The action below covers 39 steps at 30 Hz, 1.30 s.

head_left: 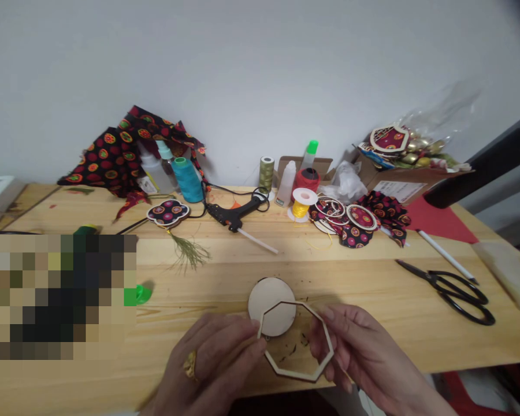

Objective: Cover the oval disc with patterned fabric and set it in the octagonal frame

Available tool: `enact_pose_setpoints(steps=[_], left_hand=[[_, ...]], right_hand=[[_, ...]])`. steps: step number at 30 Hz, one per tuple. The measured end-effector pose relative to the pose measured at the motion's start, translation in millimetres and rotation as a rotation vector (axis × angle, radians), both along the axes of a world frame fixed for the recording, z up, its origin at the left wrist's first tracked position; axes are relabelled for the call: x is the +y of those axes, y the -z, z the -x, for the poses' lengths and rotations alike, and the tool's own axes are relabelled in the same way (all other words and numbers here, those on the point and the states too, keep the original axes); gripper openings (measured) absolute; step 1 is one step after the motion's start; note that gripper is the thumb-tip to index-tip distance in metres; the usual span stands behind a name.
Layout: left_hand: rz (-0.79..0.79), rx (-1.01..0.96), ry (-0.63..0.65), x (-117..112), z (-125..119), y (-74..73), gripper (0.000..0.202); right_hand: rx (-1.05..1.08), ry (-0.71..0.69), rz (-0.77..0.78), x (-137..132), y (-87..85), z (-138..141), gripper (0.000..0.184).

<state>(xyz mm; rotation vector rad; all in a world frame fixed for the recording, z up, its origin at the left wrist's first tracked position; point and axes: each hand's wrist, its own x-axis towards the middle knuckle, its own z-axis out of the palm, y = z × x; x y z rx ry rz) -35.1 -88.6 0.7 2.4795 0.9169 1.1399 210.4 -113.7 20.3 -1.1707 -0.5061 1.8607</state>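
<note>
Left hand (208,361): fingers curled, tips pinching the left edge of the wooden frame (295,341). Right hand (364,352): fingers closed on the frame's right edge. The frame is an open eight-sided outline, held tilted between both sets of fingertips, just above the table (372,323).

Directly beyond the fingertips, a round wooden disc (271,303) lies flat on the table; the frame's upper-left part overlaps it. Small dark scraps lie on the wood inside the frame opening.

Far to the right of the right-hand fingers, black scissors (455,289) lie closed, with a white pen (446,257) behind them. Further beyond the fingers, a black glue gun (236,215) rests with its glue stick pointing toward the hands. Just right of it stands a yellow thread spool (302,207), then a pile of fabric-covered rounds (359,219). Left of the gun lies a fabric-covered ornament (168,212). Near the wall: patterned cloth (125,150), a teal thread cone (187,179), and a cardboard box (403,176).
</note>
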Motion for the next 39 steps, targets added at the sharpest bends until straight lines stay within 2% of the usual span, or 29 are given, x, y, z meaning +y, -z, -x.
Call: enact_pose_setpoints(steps=[3,6,8,10,13,17,20,25,29,33,36,39], left_hand=[[0.002,-0.016,-0.012,-1,-2,2.8,0.049],[0.078,-0.006,-0.045,0,-2,5.5,0.045],[0.223,-0.024,-0.108,2,-4,4.7,0.035],[0.449,-0.080,-0.195,4,-8,2.0,0.024],[0.735,-0.146,-0.244,7,-14,-1.4,0.017],[0.865,-0.230,-0.302,10,-19,-1.7,0.017],[0.889,-0.236,-0.322,13,-20,-3.0,0.017],[0.915,-0.225,-0.347,22,-25,-7.1,0.016],[0.872,-0.178,-0.333,27,-29,-4.4,0.016],[0.718,-0.098,-0.363,29,-28,2.6,0.014],[0.545,-0.053,-0.383,30,-30,6.2,0.014],[0.407,-0.016,-0.376,31,-33,5.9,0.014]], right_hand=[[-0.019,0.000,-0.002,0,-0.2,0,0.038],[-0.026,0.010,-0.013,0,1.7,0,0.038],[-0.050,0.015,-0.023,-1,3.9,0,0.037],[-0.093,0.016,-0.034,-1,6.6,1,0.037],[-0.155,0.020,-0.054,1,10.3,3,0.037],[-0.220,-0.014,-0.078,6,11.7,8,0.040],[-0.307,-0.016,-0.081,11,9.0,10,0.043],[-0.422,0.114,-0.089,19,6.1,13,0.048],[-0.524,0.166,-0.123,24,9.7,16,0.047],[-0.658,0.188,-0.177,25,15.1,18,0.035],[-0.818,0.129,-0.263,25,19.0,19,0.025],[-0.922,0.089,-0.307,26,20.8,20,0.023]])
